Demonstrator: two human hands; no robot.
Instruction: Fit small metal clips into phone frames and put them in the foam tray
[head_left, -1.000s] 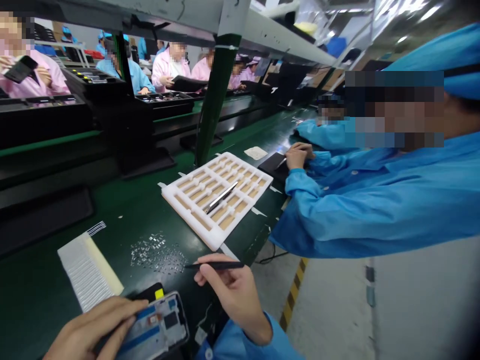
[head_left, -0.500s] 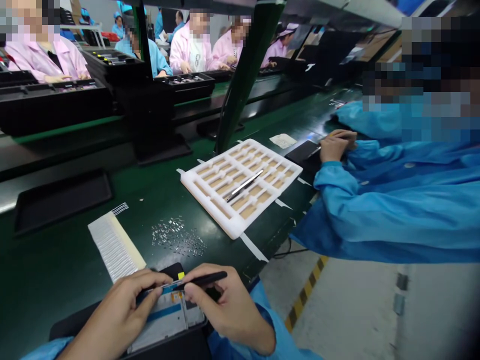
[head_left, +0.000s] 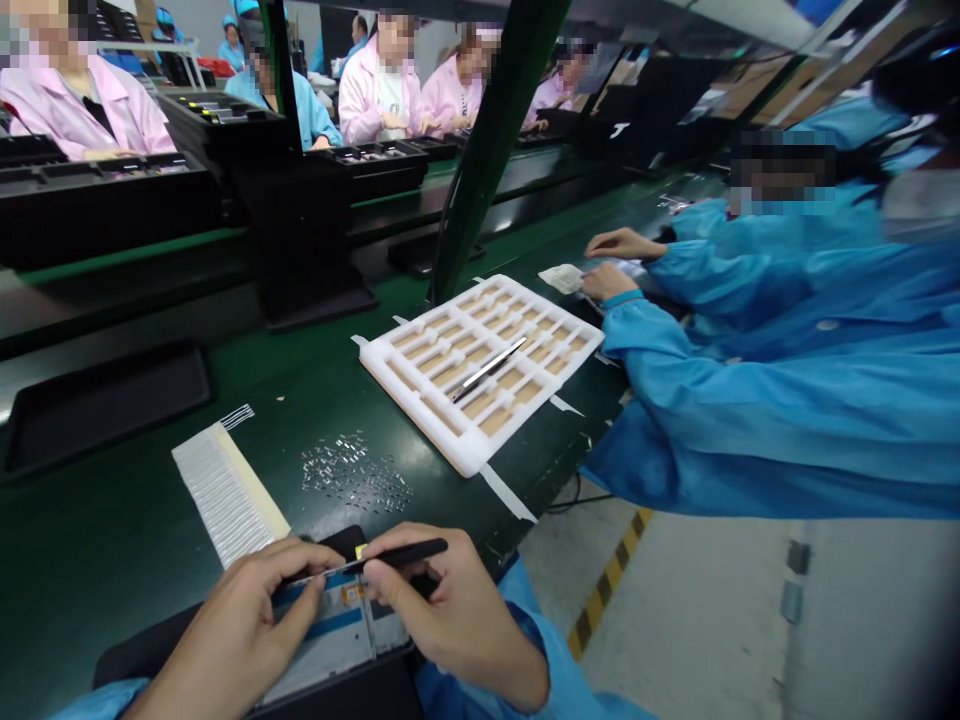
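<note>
At the table's near edge lies an opened phone frame [head_left: 334, 630] with blue and white parts, resting on a black mat [head_left: 142, 645]. My left hand [head_left: 240, 625] presses on its upper left edge, thumb and fingers curled on it. My right hand [head_left: 457, 610] pinches black tweezers [head_left: 401, 555], whose tip reaches the frame's top edge beside a small yellow tab [head_left: 361, 550]. Just beyond the frame, a scatter of tiny metal pieces [head_left: 352, 475] lies on the green surface, with a white ribbed strip [head_left: 225, 490] to its left.
A white foam tray [head_left: 480, 365] with many slots holds silver tweezers [head_left: 487, 368]. To the right, people in blue coats [head_left: 750, 400] lean over the belt, hands near a paper slip [head_left: 561, 278]. Black trays [head_left: 97, 400] and a green post [head_left: 491, 150] stand behind.
The view dropped toward the bench. My right hand brought the black tweezers from above the loose pieces down to the phone frame's top edge. The neighbour's hands moved further along the belt.
</note>
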